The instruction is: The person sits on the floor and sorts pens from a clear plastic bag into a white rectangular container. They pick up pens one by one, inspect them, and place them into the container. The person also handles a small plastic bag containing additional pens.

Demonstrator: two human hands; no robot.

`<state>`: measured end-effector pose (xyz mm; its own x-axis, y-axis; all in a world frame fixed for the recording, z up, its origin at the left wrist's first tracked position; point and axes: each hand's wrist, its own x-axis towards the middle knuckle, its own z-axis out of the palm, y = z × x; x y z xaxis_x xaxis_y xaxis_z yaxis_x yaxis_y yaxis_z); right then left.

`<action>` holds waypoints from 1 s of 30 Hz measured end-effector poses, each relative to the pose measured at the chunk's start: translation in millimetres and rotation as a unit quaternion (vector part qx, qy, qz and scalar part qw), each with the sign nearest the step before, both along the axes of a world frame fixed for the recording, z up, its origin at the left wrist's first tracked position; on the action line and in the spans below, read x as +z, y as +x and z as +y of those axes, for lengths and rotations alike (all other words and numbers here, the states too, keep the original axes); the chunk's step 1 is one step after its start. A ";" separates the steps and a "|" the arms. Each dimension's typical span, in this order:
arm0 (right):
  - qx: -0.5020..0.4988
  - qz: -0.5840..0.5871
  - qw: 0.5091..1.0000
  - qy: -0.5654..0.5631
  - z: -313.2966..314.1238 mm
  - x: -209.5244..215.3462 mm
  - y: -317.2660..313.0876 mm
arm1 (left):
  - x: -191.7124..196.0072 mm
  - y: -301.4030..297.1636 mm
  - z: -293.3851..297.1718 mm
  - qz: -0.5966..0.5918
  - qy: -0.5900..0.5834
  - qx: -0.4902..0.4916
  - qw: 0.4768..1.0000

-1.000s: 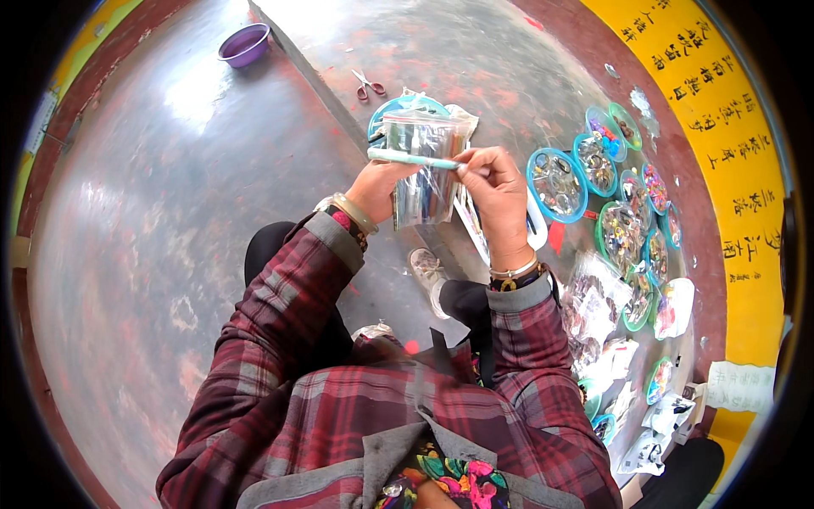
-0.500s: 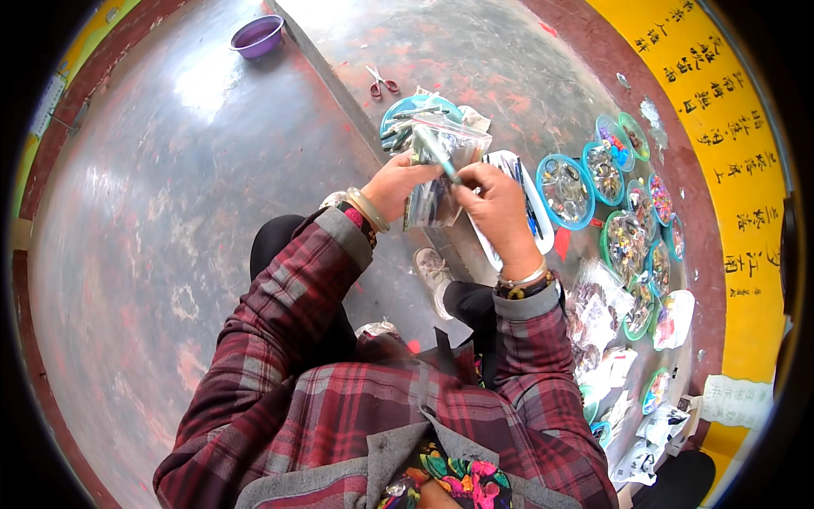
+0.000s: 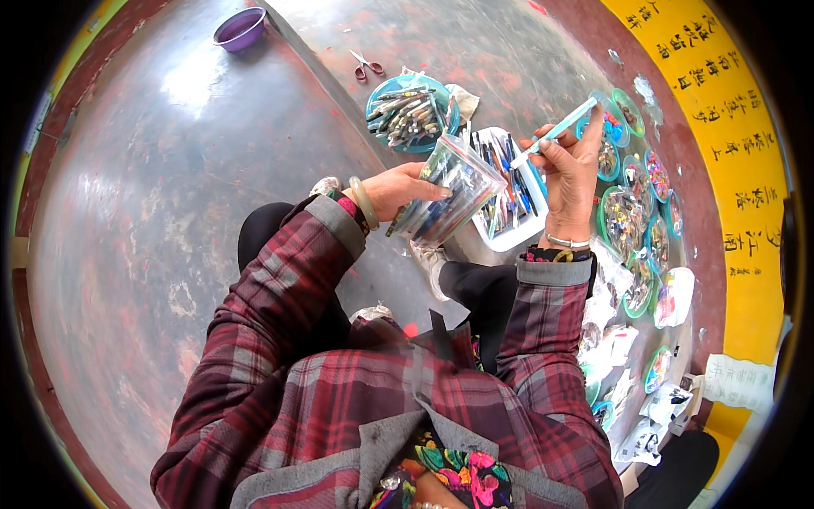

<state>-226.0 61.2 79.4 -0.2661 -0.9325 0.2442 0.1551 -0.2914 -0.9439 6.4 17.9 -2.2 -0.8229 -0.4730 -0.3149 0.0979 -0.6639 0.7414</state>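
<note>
My left hand (image 3: pixel 403 188) is closed round a clear zip bag (image 3: pixel 462 174) with several pens inside, its mouth tilted up to the right. Raised to the right of the bag, my right hand (image 3: pixel 570 170) grips a pale turquoise pen (image 3: pixel 563 123) between thumb and fingers. Below and between the hands lies a white tray (image 3: pixel 519 234) with several pens in it, partly covered by the bag. Beyond my left hand stands a blue basin (image 3: pixel 374 95) heaped with pens.
Red-handled scissors (image 3: pixel 367 66) lie on the floor past the basin. A purple basin (image 3: pixel 240 30) stands at the far left. On the right, several round baskets (image 3: pixel 626 222) hold small items, with plastic bags (image 3: pixel 674 297) beside them. My shoe (image 3: pixel 430 270) is under the bag.
My right hand has moved right, away from the bag, with the pen in it. My left hand has shifted slightly and tipped the bag right, uncovering the pen-filled basin.
</note>
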 end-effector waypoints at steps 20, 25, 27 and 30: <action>-0.068 -0.049 0.996 0.010 -14.5 -21.6 17.4 | -8.1 -5.0 3.8 -0.011 -0.009 -0.019 1.000; -0.043 -0.081 0.996 0.023 -16.1 -25.0 18.2 | -6.3 -3.4 2.0 -0.035 -0.040 -0.021 0.998; -0.043 -0.089 0.995 0.025 -17.4 -27.9 17.3 | -6.9 -3.3 1.5 -0.037 -0.035 -0.025 0.998; -0.035 -0.078 0.996 0.025 -17.0 -28.1 19.3 | -3.3 -3.2 3.5 -0.028 -0.015 -0.024 0.999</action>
<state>-206.8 44.2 51.3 -0.3613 -0.9205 0.1489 0.2822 -0.2602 -0.9234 3.2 21.4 -5.5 -0.8270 -0.4426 -0.3467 0.0243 -0.6442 0.7645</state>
